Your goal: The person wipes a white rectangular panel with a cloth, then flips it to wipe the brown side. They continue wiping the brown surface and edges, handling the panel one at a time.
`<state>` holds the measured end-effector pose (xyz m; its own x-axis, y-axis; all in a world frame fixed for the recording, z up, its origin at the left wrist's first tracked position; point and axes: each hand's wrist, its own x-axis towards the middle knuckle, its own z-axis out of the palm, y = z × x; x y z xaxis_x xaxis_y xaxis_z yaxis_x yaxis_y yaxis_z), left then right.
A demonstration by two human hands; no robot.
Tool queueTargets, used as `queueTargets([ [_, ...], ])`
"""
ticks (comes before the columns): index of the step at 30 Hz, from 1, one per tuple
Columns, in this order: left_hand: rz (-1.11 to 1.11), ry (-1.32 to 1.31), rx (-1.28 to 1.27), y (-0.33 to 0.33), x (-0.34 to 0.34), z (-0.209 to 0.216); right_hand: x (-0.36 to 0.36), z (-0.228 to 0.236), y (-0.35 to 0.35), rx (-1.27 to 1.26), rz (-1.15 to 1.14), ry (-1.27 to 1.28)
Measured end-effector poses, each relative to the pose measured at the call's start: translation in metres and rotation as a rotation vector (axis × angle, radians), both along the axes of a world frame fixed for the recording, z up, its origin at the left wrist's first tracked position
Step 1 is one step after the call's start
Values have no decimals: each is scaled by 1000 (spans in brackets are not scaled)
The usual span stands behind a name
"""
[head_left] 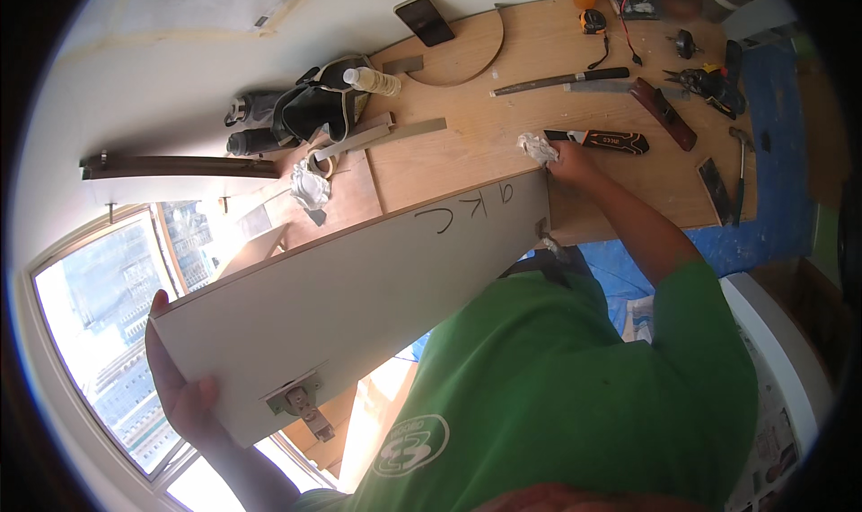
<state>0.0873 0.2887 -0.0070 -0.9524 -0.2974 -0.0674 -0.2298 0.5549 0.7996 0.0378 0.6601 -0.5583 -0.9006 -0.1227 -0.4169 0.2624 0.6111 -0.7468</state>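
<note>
A long white cabinet door panel [359, 288] with handwritten black marks lies slantwise in front of me, its right end at the workbench edge. My left hand [190, 395] grips its left end, thumb on the white face and fingers round the edge. A metal hinge [305, 409] is fitted near that end, and another hinge [546, 234] sits near the right end. At the panel's far right corner, my right hand [571, 164] is closed on a crumpled white wad [536, 148], which looks like paper or cloth. An orange-and-black handled cutter or saw [611, 141] lies just beyond it.
On the wooden workbench [476, 122] lie a dark file [561, 81], a wooden hand plane [663, 113], a hammer [740, 171], a tape measure [593, 23] and a phone [424, 20]. A black bag [319, 104] and bottles stand left, near a window [99, 323].
</note>
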Motion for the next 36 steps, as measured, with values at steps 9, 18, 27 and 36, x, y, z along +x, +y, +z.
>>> queueTargets([
  [9,-36,-23,76,-6,5,6,-42,78,22,295,-7,411],
  [18,-168,123,318,15,0,6,-38,124,10,45,91,-63],
  [27,-1151,545,530,21,-38,2,49,186,-3,-334,-136,241],
  [36,-1367,831,426,70,-58,5,60,182,47,-306,-319,288],
])
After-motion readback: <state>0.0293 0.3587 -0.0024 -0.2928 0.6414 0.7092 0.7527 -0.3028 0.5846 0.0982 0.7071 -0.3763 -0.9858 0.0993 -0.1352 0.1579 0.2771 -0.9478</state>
